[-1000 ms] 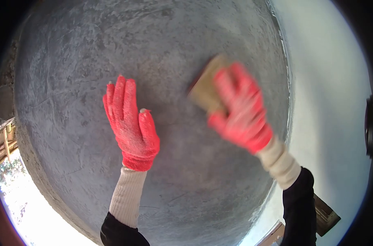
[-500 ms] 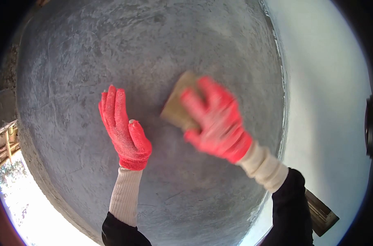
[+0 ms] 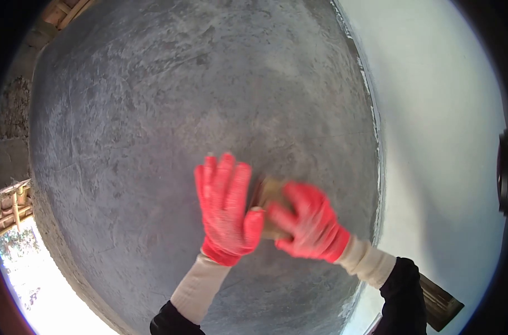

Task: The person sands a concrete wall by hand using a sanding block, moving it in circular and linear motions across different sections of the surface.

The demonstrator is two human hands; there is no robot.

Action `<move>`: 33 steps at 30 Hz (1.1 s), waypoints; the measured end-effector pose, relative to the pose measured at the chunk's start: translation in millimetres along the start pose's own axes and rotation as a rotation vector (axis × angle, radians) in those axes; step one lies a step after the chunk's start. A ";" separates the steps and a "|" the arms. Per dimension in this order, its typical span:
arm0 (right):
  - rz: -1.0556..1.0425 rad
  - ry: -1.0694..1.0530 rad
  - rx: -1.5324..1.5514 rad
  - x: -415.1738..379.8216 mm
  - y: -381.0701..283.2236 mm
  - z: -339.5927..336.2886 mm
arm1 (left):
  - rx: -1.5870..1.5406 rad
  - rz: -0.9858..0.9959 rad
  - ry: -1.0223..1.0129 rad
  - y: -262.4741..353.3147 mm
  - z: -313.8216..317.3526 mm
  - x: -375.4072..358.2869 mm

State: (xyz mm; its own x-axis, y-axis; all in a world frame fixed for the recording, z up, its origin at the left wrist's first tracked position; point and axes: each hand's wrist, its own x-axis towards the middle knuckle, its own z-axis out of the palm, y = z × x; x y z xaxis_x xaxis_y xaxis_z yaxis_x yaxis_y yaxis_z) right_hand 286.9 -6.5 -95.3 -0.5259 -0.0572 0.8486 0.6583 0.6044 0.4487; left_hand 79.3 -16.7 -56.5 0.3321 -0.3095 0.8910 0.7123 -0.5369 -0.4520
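My right hand (image 3: 308, 223), in a red coated glove with a cream cuff, grips a tan, rectangular piece of what looks like sandpaper (image 3: 274, 195). Motion blurs it, and the fingers cover part of it. It is held at the grey plastered wall (image 3: 136, 128). Close on its left, my left hand (image 3: 227, 209), gloved the same way, is open with its fingers stretched upward. Nothing is in that hand, and whether its palm presses on the wall cannot be made out.
A pale painted wall (image 3: 432, 139) meets the grey surface along a chipped white seam on the right. A piece of wood (image 3: 441, 304) shows at lower right beside my sleeve. At left are a rough wall edge, a bright opening (image 3: 47, 279) and wooden roof slats (image 3: 13, 207).
My right hand has moved down with the sandpaper. My left hand has shifted right and down, close beside it. The view has shifted slightly.
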 end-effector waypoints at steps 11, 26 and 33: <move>0.871 0.549 -0.269 184.3 252.2 -95.9 | 0.335 0.003 -0.466 9.3 32.4 12.1; 0.426 0.323 -0.274 -6.8 103.7 -29.3 | 0.340 -0.022 -0.433 12.1 36.4 5.6; 0.721 0.540 -0.183 171.2 208.7 -84.4 | 0.327 -0.036 -0.446 11.2 36.0 5.4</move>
State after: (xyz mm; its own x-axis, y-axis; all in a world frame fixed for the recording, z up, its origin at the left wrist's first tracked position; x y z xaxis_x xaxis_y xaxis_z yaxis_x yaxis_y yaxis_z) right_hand 379.7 42.7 167.2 0.3377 -0.1060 0.9353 0.8284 0.5051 -0.2419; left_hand 111.3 3.9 -55.2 0.4833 0.1045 0.8692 0.8591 -0.2475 -0.4479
